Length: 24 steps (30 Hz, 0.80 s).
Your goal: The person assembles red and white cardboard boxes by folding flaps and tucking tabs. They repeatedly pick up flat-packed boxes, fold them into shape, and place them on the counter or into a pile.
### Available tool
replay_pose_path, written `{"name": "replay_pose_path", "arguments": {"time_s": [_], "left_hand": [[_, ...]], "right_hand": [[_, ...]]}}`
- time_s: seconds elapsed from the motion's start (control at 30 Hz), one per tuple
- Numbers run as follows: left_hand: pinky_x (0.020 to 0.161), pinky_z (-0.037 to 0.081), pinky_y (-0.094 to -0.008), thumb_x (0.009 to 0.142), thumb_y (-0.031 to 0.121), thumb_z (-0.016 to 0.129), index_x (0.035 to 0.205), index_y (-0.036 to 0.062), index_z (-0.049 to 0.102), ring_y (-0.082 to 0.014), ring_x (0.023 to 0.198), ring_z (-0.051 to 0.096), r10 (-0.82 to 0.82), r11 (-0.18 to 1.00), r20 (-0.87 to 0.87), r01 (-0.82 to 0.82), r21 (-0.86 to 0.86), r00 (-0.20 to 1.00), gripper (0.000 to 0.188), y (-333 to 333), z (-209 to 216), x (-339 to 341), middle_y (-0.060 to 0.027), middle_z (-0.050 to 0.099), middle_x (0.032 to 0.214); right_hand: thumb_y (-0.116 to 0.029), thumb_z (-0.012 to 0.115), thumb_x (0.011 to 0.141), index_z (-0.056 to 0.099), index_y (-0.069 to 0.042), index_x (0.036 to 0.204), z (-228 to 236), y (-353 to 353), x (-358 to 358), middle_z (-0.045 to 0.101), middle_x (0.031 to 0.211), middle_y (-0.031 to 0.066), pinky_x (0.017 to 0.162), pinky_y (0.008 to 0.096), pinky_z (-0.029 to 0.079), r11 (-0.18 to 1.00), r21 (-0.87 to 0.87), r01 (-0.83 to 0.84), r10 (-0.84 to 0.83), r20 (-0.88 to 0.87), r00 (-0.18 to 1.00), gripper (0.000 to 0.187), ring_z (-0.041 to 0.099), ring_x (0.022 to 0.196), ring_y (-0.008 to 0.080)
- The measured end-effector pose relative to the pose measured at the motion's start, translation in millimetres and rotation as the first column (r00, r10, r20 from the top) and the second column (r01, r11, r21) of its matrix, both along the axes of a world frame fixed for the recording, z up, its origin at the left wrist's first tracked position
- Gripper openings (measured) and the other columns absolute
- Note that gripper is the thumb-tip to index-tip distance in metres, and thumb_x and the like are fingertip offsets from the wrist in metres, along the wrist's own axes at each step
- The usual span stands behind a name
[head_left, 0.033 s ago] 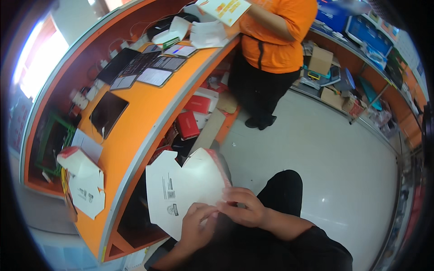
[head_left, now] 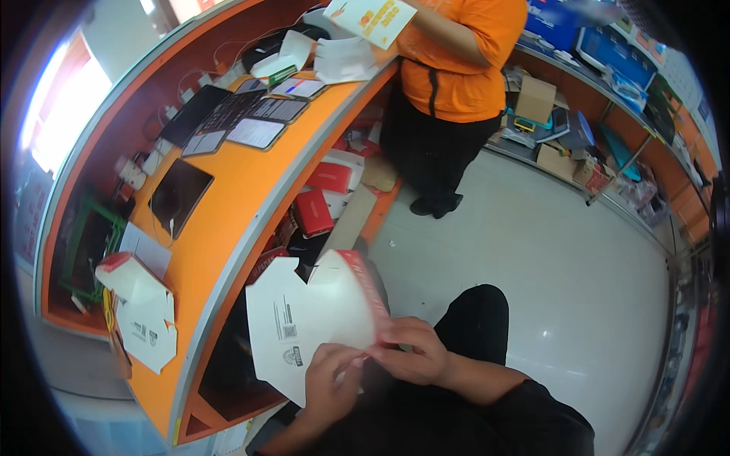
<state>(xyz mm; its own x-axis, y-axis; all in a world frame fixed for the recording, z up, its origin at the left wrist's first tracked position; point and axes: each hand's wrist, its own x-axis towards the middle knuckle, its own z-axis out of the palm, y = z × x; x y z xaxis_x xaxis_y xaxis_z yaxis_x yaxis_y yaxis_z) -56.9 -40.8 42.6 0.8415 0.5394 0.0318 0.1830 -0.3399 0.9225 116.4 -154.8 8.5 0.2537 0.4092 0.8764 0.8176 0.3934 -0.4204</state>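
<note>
Open room over the floor point(head_left: 563, 251) rightward, knee point(head_left: 480, 323) and orange counter point(head_left: 237, 186) as obstacles.

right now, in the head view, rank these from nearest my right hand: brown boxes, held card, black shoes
1. held card, touching your right hand
2. black shoes, low, ahead
3. brown boxes, farther back, ahead and right

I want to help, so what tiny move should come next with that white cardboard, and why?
Perhaps bend the red printed edge of the white, notched cardboard sheet a little further inward: the sheet curves near that edge, and the left grip and right grip meet at the edge's lower end.
</note>
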Motion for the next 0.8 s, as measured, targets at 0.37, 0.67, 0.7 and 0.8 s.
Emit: {"name": "replay_pose_path", "arguments": {"time_s": [0.37,0.67,0.7,0.8], "left_hand": [[0.108,0.047,-0.0423,0.109,0.024,0.041,0.155,0.0029,0.027,-0.0277,0.128,0.056,0.509,0.711,0.485,-0.031,-0.702,0.711,0.052,-20.5,14.0,19.0,-0.0179,0.050,0.145],[0.101,0.051,-0.0397,0.107,0.020,0.048,0.152,0.0015,0.031,-0.0269,0.126,0.058,0.463,0.719,0.498,0.018,-0.695,0.734,0.051,-25.7,24.9,25.2,-0.0173,0.053,0.142],[0.100,0.052,-0.0389,0.107,0.019,0.050,0.151,0.0013,0.032,-0.0265,0.124,0.059,0.455,0.731,0.500,0.012,-0.682,0.737,0.051,-24.8,24.4,24.5,-0.0168,0.054,0.141],[0.097,0.054,-0.0372,0.105,0.016,0.055,0.149,0.0023,0.034,-0.0252,0.121,0.061,0.383,0.802,0.530,0.013,-0.597,0.757,0.051,-15.6,22.0,21.7,-0.0153,0.057,0.137]], "right_hand": [[-0.031,0.081,0.086,0.065,-0.017,0.136,-4.0,-2.8,-11.1,0.050,0.150,0.0117,0.107,0.0487,0.048,0.971,-0.135,-0.197,0.200,0.009,0.980,0.054,0.051,0.133,0.0321],[-0.024,0.080,0.085,0.064,-0.006,0.133,4.7,-3.9,-3.0,0.050,0.149,0.0145,0.099,0.0519,0.052,0.983,-0.103,-0.150,0.163,0.127,0.978,0.054,0.049,0.137,0.0420],[-0.023,0.080,0.084,0.064,-0.005,0.132,7.9,-6.0,0.1,0.051,0.149,0.0147,0.098,0.0513,0.052,0.979,-0.110,-0.173,0.185,0.102,0.977,0.054,0.049,0.137,0.0430],[-0.021,0.080,0.081,0.065,-0.005,0.130,18.1,-7.2,9.9,0.053,0.145,0.0150,0.095,0.0490,0.053,0.952,-0.145,-0.268,0.284,0.099,0.954,0.053,0.051,0.134,0.0437]]}}
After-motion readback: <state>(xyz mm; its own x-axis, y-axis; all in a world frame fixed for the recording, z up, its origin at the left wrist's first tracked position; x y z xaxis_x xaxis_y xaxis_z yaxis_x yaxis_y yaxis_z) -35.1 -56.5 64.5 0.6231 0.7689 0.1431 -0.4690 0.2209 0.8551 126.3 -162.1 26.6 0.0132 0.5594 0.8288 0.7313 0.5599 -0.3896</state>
